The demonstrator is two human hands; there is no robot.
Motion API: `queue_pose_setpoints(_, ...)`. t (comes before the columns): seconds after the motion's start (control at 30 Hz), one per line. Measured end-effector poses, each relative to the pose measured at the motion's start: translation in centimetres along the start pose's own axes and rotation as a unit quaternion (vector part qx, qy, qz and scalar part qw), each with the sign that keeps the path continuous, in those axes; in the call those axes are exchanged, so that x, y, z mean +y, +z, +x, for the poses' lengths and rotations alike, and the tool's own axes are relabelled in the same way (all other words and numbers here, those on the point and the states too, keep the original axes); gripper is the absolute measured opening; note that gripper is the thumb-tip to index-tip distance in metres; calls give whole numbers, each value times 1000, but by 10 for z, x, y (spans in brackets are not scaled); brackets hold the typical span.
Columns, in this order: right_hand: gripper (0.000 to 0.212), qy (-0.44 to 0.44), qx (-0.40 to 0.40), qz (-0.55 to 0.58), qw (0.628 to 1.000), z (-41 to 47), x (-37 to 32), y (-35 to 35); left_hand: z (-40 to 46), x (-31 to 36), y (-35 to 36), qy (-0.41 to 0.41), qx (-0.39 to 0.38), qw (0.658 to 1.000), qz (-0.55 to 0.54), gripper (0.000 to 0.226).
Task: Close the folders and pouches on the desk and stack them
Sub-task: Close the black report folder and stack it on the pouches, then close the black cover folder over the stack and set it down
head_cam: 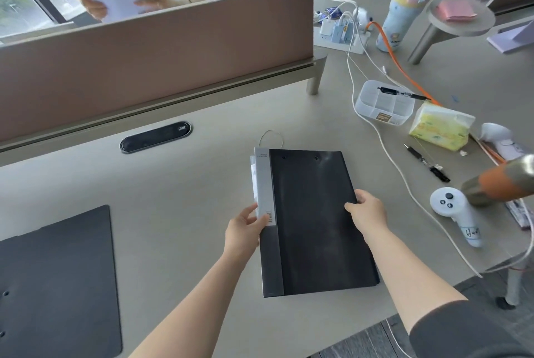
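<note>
A closed black folder (312, 221) with a grey spine strip lies at the middle of the desk (187, 184). White sheets and a thin string loop stick out at its far left corner. My left hand (248, 227) grips the spine edge on the left. My right hand (367, 210) grips the right edge, thumb on the cover. A second black folder (57, 279) lies flat at the near left of the desk, apart from both hands.
A brown divider panel (156, 48) runs along the back, with a person holding paper behind it. To the right lie a clear organiser box (384, 106), tissue pack (439, 129), pens, white cables, a white controller (453, 210), a power strip and a bottle (401, 19).
</note>
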State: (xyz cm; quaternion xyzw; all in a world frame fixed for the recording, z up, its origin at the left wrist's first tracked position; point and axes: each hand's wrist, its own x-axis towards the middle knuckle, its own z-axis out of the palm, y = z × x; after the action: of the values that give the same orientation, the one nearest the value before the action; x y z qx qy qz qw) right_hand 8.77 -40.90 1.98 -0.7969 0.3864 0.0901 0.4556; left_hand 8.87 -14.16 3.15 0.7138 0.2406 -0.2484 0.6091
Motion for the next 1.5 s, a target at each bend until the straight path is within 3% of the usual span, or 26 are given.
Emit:
queue_pose_setpoints(0.17, 40, 15, -9, 27, 999, 0, -5, 5, 1, -3, -8, -9, 23, 999, -22, 49)
queue_pose_setpoints(0.3, 25, 0, -30, 21, 999, -4, -13, 17, 1, -4, -22, -11, 42, 999, -24, 46)
queue_pose_setpoints(0.5, 33, -38, -76, -10, 996, -12, -28, 39, 0, -12, -48, -6, 84, 996, -10, 47)
queue_pose_setpoints(0.8, 29, -71, -106, -38, 991, -15, -33, 56, -10, -15, -61, 19, 132, 991, 27, 44)
queue_pose_setpoints(0.93, 51, -72, -40, -72, 994, -16, -40, 59, -16, -17, -62, 30, 147, 988, 33, 50)
queue_pose_setpoints(1.0, 46, -110, 7, -79, 991, -26, -52, 63, -22, -21, -68, 29, 153, 988, 18, 53)
queue_pose_setpoints(1.1, 35, -197, 15, -41, 979, -52, -79, 77, -34, -25, -82, 26, 168, 985, 13, 47)
queue_pose_setpoints(1.3, 25, -379, -86, -17, 921, -139, -133, 138, -61, -39, -145, 42, 231, 971, 43, 36)
queue_pose_setpoints(1.5, 33, -374, -232, -80, 895, -213, -138, 220, -80, -71, -236, 30, 299, 945, 131, 39)
